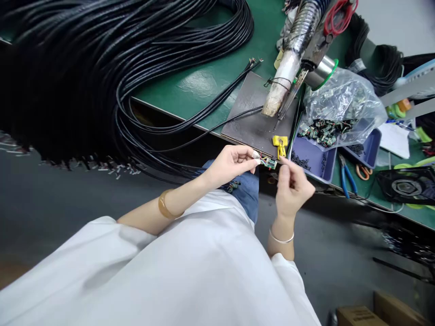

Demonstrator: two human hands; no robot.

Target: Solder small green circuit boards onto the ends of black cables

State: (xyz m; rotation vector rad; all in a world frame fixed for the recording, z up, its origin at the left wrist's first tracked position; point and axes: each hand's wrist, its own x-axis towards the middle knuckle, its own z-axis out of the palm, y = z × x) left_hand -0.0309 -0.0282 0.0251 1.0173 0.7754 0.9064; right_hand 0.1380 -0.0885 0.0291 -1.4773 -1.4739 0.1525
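Observation:
My left hand (234, 164) pinches a small green circuit board (270, 163) by its thin coloured wires, between thumb and fingertips. The board sits in the gap between my hands, just off the front edge of a dark plate (243, 120). My right hand (292, 186) is closed with thumb and index finger together, right beside the board; what is between those fingers, if anything, is too small to tell. Close above it, a yellow clip (280, 143) sits at the plate's edge. A soldering iron (290, 97) points down over the plate.
Bundled black cables (163, 54) cover the left side and hang over the edge. A silvery hose (288, 59) and a solder spool (321, 74) stand above the plate. Rightward are a purple tray (328, 170), a plastic bag (356, 95) of boards, blue-handled pliers (346, 176) and a fan (406, 185).

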